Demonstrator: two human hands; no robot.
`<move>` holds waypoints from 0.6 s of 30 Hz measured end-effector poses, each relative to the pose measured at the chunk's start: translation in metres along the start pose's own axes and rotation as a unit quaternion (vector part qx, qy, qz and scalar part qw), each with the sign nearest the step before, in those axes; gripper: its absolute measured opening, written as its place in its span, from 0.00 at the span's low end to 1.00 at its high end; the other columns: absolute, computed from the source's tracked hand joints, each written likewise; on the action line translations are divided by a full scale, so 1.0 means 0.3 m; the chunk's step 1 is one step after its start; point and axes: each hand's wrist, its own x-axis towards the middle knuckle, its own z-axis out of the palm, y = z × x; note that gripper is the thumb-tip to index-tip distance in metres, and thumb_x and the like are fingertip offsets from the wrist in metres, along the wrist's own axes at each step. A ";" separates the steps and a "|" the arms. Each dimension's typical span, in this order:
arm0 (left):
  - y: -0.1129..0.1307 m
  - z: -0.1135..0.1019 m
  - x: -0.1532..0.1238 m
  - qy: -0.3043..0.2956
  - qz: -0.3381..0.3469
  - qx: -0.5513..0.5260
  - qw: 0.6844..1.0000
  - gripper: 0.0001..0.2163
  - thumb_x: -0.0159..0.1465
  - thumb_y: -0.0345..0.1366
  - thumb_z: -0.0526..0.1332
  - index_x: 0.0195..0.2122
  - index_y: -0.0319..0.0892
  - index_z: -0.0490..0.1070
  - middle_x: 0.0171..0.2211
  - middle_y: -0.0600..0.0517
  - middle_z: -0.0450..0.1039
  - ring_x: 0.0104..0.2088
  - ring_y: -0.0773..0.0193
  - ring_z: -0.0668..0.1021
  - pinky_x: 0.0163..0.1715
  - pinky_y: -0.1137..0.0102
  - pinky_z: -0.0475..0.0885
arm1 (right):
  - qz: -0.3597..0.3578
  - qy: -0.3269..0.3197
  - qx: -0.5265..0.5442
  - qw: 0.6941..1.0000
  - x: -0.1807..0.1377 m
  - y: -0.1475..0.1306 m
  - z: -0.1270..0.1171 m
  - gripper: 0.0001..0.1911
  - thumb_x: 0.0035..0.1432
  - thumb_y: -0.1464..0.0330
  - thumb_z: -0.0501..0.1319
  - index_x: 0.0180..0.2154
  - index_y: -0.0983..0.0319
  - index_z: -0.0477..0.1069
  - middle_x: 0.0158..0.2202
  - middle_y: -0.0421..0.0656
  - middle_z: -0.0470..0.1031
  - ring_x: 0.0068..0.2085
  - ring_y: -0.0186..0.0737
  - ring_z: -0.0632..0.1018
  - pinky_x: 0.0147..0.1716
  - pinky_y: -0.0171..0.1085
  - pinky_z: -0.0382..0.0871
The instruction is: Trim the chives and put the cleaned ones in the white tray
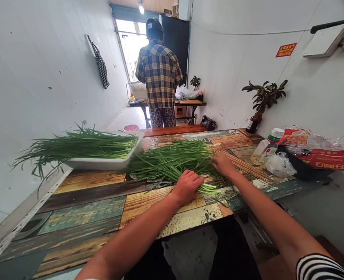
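Observation:
My left hand is closed around a small bunch of garlic chives, whose pale stem ends stick out to the right of the fist. Just beyond and to the right, my right hand reaches down at the stem ends of a larger pile of chives on the table. Its fingers are bent, and what they grip, if anything, is hidden. Thin wooden skewers lie beside that hand. More chives fill a white tray on the left, their leaves hanging over its edge.
The wood-patterned table ends close to my lap. At its right stand a bottle, a crumpled plastic bag, red-printed packaging and a plant in a brown bottle. A person stands at a farther table.

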 end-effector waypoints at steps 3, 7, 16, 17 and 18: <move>-0.001 -0.006 0.000 0.009 -0.006 0.002 1.000 0.11 0.61 0.30 0.54 0.43 0.41 0.70 0.29 0.49 0.70 0.33 0.60 0.70 0.35 0.65 0.62 | -0.020 0.015 0.001 1.000 -0.020 -0.020 -0.038 0.03 0.57 0.72 0.58 0.33 0.63 0.70 0.35 0.47 0.72 0.40 0.44 0.70 0.39 0.39 0.61; -0.003 -0.007 0.000 0.041 -0.018 -0.004 0.999 0.15 0.61 0.30 0.53 0.48 0.39 0.68 0.42 0.43 0.72 0.38 0.58 0.72 0.37 0.64 0.65 | -0.053 0.037 -0.002 0.998 -0.122 -0.087 -0.123 0.05 0.59 0.70 0.56 0.31 0.61 0.69 0.32 0.46 0.72 0.36 0.43 0.70 0.35 0.39 0.60; -0.003 0.004 -0.005 0.093 0.016 0.011 0.995 0.15 0.65 0.35 0.52 0.50 0.37 0.68 0.46 0.42 0.73 0.37 0.58 0.73 0.36 0.64 0.65 | -0.009 0.149 0.110 0.983 -0.327 -0.300 -0.255 0.10 0.64 0.68 0.50 0.32 0.61 0.67 0.31 0.46 0.72 0.35 0.41 0.72 0.37 0.39 0.64; -0.002 0.005 -0.004 0.105 0.017 0.012 0.994 0.14 0.66 0.34 0.50 0.49 0.37 0.69 0.44 0.42 0.74 0.36 0.59 0.73 0.35 0.64 0.64 | -0.002 0.155 0.141 0.978 -0.330 -0.310 -0.255 0.10 0.63 0.68 0.50 0.32 0.61 0.67 0.31 0.46 0.73 0.35 0.41 0.72 0.37 0.39 0.65; -0.002 0.006 -0.003 0.116 0.015 0.013 0.993 0.13 0.67 0.33 0.49 0.47 0.37 0.69 0.43 0.43 0.75 0.35 0.60 0.73 0.34 0.65 0.64 | 0.010 0.159 0.174 0.972 -0.330 -0.316 -0.253 0.10 0.63 0.68 0.50 0.32 0.60 0.67 0.31 0.46 0.73 0.35 0.41 0.73 0.36 0.39 0.65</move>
